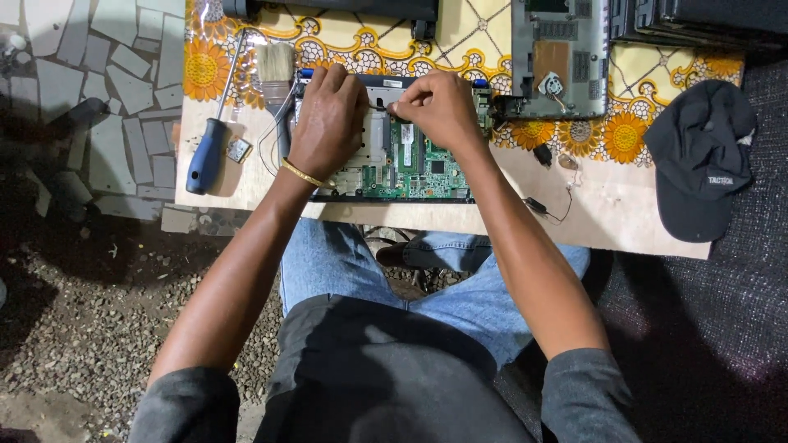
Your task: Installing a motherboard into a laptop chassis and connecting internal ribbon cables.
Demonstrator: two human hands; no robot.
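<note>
Head view: both hands' fingers pinch a thin wire (377, 107) lying left-right over the circuit board (410, 160).

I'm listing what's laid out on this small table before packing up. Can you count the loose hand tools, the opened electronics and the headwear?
Hand tools: 2, a blue-handled screwdriver and a paintbrush
Opened electronics: 2, the green circuit board under both hands and a grey chassis
Headwear: 1, a black cap
Total: 5
</note>
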